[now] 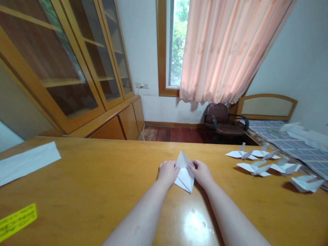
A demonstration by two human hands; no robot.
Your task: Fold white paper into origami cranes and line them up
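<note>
White is being shown by the folded paper (185,175) and, near the right edge of the desk (102,184), the paper birds (254,168); dark-printed yellow by the label (18,222).

Pretty sure this is somebody's home, like a bedroom that doubles as a study. There's a bed (289,143) with a wood-framed headboard (266,106) and a blue checked cover (307,160), plus peachy-pink curtains (225,51) over a window (179,44) with greenery outside. The study side: big glass-fronted wooden cabinet (106,61), brown office-style chair (217,114) and a wide wooden counter (102,177). Dark reddish wood floor (169,134) too, very homey.
</note>
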